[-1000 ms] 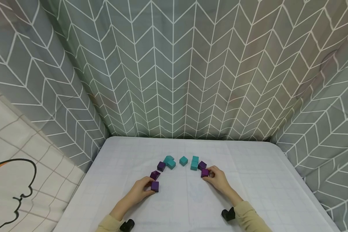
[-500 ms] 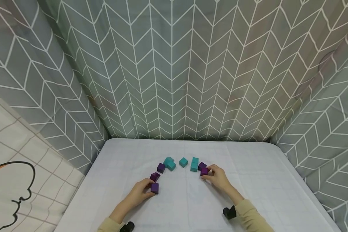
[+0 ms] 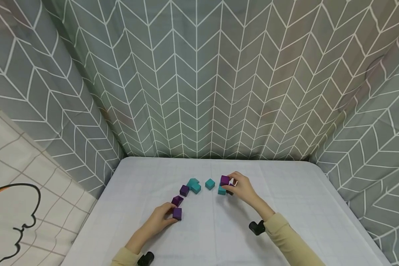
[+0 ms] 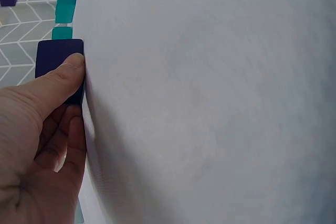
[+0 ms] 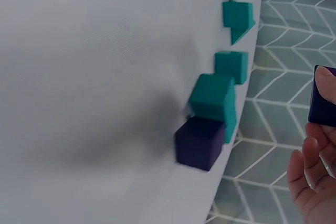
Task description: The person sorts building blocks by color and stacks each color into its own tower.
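Observation:
At the near left end of a curved row of blocks, my left hand [image 3: 157,220] pinches a purple cube [image 3: 177,214] on the table. Its thumb presses the cube's face in the left wrist view. My right hand [image 3: 243,188] pinches another purple cube [image 3: 224,180], which is lifted above the row's right part. Under it, a teal cube [image 3: 221,190] shows partly. In the right wrist view, a purple cube [image 5: 198,144] stands against the teal cube [image 5: 211,97]. Beyond the left cube come a purple wedge-shaped block [image 3: 177,201] and a purple cube [image 3: 184,190].
Two teal blocks [image 3: 193,183] touch at the arc's left top, and a lone teal cube [image 3: 210,184] stands mid-arc. A white cloth covers the table [image 3: 136,184]. A patterned grey curtain [image 3: 199,92] hangs behind. Black wrist cameras [image 3: 256,228] sit on both wrists.
My right hand has lifted its purple cube from the arc's right end and carried it up, away from me and leftward. The left hand stays in place on its cube.

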A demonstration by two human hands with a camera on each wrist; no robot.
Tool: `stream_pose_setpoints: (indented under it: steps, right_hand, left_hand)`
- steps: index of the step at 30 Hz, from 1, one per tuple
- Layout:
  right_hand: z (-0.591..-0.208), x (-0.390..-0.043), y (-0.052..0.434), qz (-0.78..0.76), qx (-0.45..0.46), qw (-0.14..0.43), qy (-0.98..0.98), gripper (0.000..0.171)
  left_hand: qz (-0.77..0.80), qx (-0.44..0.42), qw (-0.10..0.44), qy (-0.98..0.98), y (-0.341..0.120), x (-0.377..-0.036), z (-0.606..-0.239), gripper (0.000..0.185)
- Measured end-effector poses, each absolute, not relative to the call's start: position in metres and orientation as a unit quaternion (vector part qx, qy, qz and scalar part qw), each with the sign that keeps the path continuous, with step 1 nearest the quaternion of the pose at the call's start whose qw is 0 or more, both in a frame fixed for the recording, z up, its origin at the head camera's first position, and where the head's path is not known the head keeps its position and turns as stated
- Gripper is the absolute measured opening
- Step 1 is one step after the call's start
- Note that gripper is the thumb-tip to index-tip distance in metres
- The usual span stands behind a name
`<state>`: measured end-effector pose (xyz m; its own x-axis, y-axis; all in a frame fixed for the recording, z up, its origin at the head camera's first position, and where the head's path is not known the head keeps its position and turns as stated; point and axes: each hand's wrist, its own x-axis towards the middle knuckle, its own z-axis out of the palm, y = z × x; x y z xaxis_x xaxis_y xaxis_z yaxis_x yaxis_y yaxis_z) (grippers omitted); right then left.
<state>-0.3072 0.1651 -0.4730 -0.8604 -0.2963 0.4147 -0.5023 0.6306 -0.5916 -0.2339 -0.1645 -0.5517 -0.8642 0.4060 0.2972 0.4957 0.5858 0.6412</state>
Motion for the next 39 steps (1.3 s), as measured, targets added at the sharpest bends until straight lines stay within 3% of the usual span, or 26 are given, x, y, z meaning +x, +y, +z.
stream_pose_setpoints:
  steps: [9,25,33,39]
  right_hand:
    - [-0.465,-0.301,0.127,0.375,0.281,0.122,-0.875,0.030]
    - [-0.519,-0.265,0.076,0.366,0.366,0.043,-0.855,0.029]
    - [-0.540,-0.253,0.061,0.369,0.369,0.015,-0.853,0.031]
    - [-0.547,-0.252,0.055,0.353,0.374,0.031,-0.857,0.029]
  left_hand:
    - [-0.375,-0.258,0.062,-0.888,-0.165,-0.234,-0.553,0.035]
    - [-0.369,-0.240,0.029,-0.897,-0.165,-0.235,-0.551,0.033]
    - [-0.371,-0.255,0.056,-0.891,-0.166,-0.235,-0.554,0.034]
    - [-0.374,-0.264,0.068,-0.886,-0.166,-0.235,-0.554,0.035]
